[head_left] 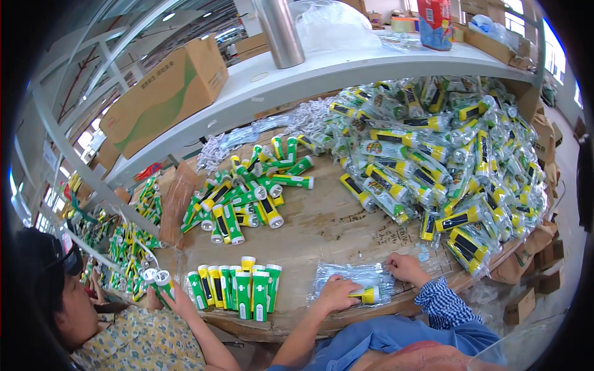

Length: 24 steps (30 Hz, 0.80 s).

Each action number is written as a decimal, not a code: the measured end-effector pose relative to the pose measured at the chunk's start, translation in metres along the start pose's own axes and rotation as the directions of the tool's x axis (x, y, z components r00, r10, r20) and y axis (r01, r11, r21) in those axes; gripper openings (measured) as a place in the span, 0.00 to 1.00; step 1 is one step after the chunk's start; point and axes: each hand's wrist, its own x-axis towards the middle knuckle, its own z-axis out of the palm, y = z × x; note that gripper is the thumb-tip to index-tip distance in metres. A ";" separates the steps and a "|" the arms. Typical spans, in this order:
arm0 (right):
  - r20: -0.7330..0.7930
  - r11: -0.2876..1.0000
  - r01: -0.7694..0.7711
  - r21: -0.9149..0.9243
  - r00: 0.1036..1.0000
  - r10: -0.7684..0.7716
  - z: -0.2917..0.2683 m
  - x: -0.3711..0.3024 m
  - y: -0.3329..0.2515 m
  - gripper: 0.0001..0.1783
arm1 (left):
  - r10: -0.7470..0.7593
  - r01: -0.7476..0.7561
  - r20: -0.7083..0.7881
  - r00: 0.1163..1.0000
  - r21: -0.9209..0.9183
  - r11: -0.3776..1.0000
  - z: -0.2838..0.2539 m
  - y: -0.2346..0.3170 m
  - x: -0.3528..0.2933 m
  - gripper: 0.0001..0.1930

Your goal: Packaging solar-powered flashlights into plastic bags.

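Note:
My left hand (337, 294) is closed over a yellow flashlight (369, 295) with a pale end, which lies on a stack of clear plastic bags (334, 273). The hand covers most of its length. At the upper right corner of the stack, my right hand (406, 269) has its fingers pinched together on the edge of a bag. To the left of my hands, a group of green and yellow flashlights (243, 294) stands upright in close rows.
Loose flashlights (250, 191) lie in a pile farther back. Bagged flashlights (427, 154) are heaped at the right, beside white cords (315, 117). A shelf (346, 62) spans the back, holding a carton (164, 96) and a metal cylinder (278, 34). A co-worker (142, 334) at left holds flashlights.

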 end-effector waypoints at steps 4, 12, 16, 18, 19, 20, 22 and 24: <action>-0.007 1.000 0.002 -0.027 1.000 -0.002 0.008 -0.001 -0.002 0.12 | -0.006 0.007 0.017 1.000 -0.042 0.999 -0.002 -0.002 -0.006 0.26; -0.020 0.999 -0.038 0.031 0.999 0.039 0.001 -0.002 -0.003 0.09 | 0.006 -0.010 -0.038 0.999 -0.091 0.996 -0.003 0.000 0.000 0.25; -0.001 1.000 -0.027 -0.008 1.000 0.027 0.004 0.003 -0.003 0.09 | 0.006 -0.014 -0.072 0.997 -0.112 0.994 0.002 0.003 -0.006 0.24; -0.001 0.999 -0.030 -0.013 1.000 0.030 0.004 0.003 -0.002 0.08 | 0.006 -0.016 -0.093 0.996 -0.107 0.994 0.001 0.001 -0.005 0.24; -0.002 1.000 -0.025 -0.002 1.000 0.025 0.003 0.002 -0.002 0.08 | 0.012 -0.022 -0.100 0.995 -0.103 0.994 0.006 -0.004 -0.001 0.24; -0.003 1.000 -0.021 0.009 1.000 0.021 0.003 0.003 -0.003 0.08 | 0.018 -0.029 -0.108 0.994 -0.100 0.995 0.012 -0.006 0.001 0.24; -0.028 1.000 -0.002 0.013 1.000 0.003 0.006 0.005 -0.002 0.08 | 0.009 -0.016 -0.083 0.996 -0.074 0.997 0.007 -0.005 0.003 0.24; -0.057 1.000 0.029 -0.006 0.998 -0.029 0.008 0.005 0.003 0.08 | -0.019 0.017 -0.029 0.999 -0.061 0.998 0.006 -0.002 0.005 0.25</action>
